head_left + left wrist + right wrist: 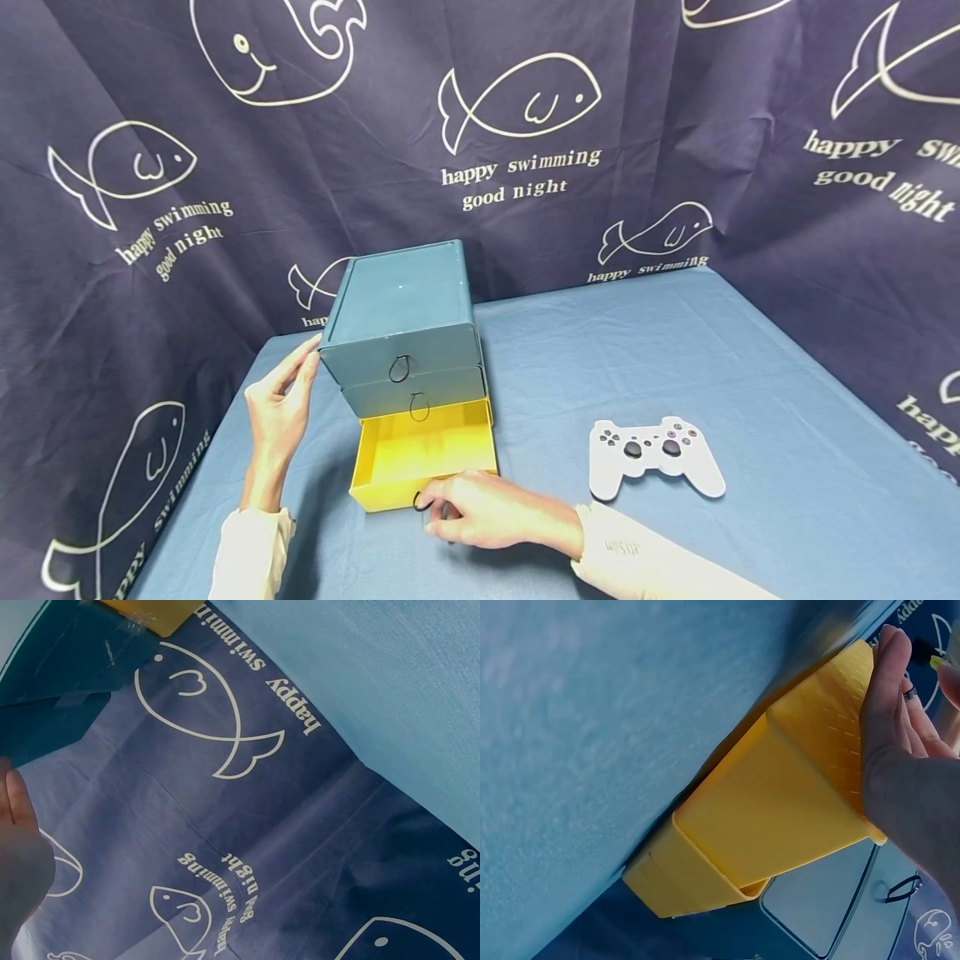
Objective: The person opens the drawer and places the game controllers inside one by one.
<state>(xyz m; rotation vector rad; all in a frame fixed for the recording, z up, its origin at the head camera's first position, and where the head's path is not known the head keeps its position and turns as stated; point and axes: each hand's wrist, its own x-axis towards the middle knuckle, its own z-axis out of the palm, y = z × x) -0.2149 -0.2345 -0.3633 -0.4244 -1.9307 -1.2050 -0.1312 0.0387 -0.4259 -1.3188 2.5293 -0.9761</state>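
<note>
A small teal cabinet (405, 292) stands on the blue-covered table, with two teal drawers (412, 358) above a yellow drawer (427, 442). That yellow drawer is pulled out at the bottom, and its visible inside holds nothing. My left hand (279, 408) touches the cabinet's left front corner with straight fingers. In front of the yellow drawer, my right hand (487, 510) pinches its black loop pull (418, 502). The right wrist view shows the drawer's yellow side (772, 802) beside my right hand (907, 727).
A white game controller (656, 458) lies on the table (555, 367) to the right of the cabinet. Dark blue cloth (525, 225) printed with white fish hangs behind and along both sides. Black loops (399, 368) hang on the teal drawers.
</note>
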